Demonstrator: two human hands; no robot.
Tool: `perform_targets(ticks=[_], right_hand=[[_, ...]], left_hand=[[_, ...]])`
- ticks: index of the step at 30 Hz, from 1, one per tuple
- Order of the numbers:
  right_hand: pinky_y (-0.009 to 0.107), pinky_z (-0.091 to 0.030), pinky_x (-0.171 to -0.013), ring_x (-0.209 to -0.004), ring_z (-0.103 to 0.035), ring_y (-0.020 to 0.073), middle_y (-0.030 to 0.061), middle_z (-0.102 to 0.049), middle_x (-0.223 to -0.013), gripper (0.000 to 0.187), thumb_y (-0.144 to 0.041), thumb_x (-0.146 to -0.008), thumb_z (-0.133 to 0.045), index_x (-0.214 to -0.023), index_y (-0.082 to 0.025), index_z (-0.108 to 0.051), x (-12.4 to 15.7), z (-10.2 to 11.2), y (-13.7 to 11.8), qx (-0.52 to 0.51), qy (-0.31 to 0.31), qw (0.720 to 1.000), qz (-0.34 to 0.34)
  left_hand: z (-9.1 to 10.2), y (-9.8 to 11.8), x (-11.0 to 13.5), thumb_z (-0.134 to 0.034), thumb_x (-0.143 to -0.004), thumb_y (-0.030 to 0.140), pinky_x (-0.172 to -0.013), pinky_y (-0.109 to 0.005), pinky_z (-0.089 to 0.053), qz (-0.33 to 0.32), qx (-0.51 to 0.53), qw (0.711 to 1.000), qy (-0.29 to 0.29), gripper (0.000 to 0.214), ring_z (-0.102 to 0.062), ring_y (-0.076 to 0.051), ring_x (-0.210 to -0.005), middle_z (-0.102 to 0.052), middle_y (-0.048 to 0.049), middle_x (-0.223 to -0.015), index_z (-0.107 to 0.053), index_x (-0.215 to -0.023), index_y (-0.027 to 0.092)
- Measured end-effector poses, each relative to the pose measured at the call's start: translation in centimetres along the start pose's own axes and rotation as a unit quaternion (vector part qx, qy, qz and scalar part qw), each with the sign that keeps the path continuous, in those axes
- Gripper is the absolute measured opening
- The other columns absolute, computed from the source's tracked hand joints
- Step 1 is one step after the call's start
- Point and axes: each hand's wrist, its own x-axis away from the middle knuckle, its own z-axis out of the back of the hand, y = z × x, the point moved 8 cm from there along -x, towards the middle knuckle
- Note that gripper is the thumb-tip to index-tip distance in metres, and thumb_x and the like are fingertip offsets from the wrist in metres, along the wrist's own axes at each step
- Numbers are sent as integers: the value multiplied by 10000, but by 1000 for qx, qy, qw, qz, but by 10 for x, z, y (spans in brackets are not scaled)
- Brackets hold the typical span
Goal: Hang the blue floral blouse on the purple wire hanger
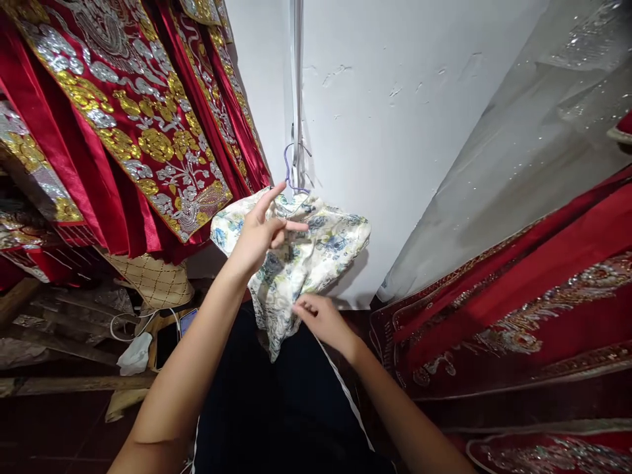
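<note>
A small flowery top [330, 253] hung on a purple hanger [288, 172], and the hanger hooked onto a thin pole [297, 79] on the white wall [395, 131].

The left hand [261, 234] lay on the upper part of the flowery top, near its neck. Its first finger pointed up, its thumb stuck out sideways, and the other fingers were curled in. I could not tell if it gripped the cloth or only touched it. The right hand [320, 319] was at the lower part of the flowery top, its fingertips pressed together and pinching a bit of the cloth.

Big red clothes with gold and silver flowers [123, 131] hung to the left of the flowery top. More red cloth [518, 309] lay to its right, with a thin shiny veil [543, 131] above that. A phone [187, 320] sat low down to the left of the flowery top.

It looked like the hands were fixing or straightening the front of the flowery top while it hung. A next move would need a soft pull, because the hanger only hooked on lightly and could slip off.
</note>
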Motion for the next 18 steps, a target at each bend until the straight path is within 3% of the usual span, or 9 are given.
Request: perform_targets(ticks=[2,4,6,9,12,18], right_hand=[[274,-412,-575,-618,-538,151,11,-647,-743,237,-380,-957,-531,-1063,-203,-650,-22,36,-18,-38,78,996,12],[281,-425,-561,-637,-553,159,31,-678,-835,419,-374,-962,-528,-1351,-216,-525,-44,70,-41,-60,152,985,52],[276,-420,-563,-641,-548,151,26,-670,-854,480,-353,-974,-512,-1441,-250,-468,-68,89,-67,-37,154,982,103],[250,-343,-518,-539,-474,116,-20,-614,-704,345,-339,-990,-489,-1299,-249,-616,-96,92,-92,60,78,984,150],[247,-317,-531,-526,-454,102,-35,-594,-658,241,-336,-986,-510,-1084,-223,-699,-109,91,-102,136,30,974,179],[290,-396,-681,-725,-543,148,13,-631,-777,164,-240,-942,-571,-833,-190,-683,-108,88,-121,168,85,944,269]], left_hand=[[-2,-4,6,-569,-766,25,-388,-180,-308,-4,-19,1000,-7,757,-601,-76,-489,-700,-163,-1219,-472,-1483,250],[-4,-9,11,-585,-778,26,-391,-190,-330,-3,-25,1000,-18,774,-585,-85,-474,-728,-143,-1140,-445,-1503,260],[-6,-10,13,-592,-803,36,-392,-193,-335,-18,-35,999,-28,788,-551,-84,-445,-751,-105,-980,-400,-1530,273],[-5,-7,14,-579,-835,57,-393,-196,-338,-62,-72,995,-31,801,-465,-70,-385,-710,-39,-748,-331,-1562,281],[-2,-10,14,-568,-836,78,-393,-198,-348,-70,-91,993,-26,800,-443,-63,-377,-715,-47,-769,-307,-1569,268],[11,-27,7,-595,-787,64,-390,-191,-339,-38,-61,997,24,885,-477,-60,-402,-743,-82,-910,-269,-1581,283]])
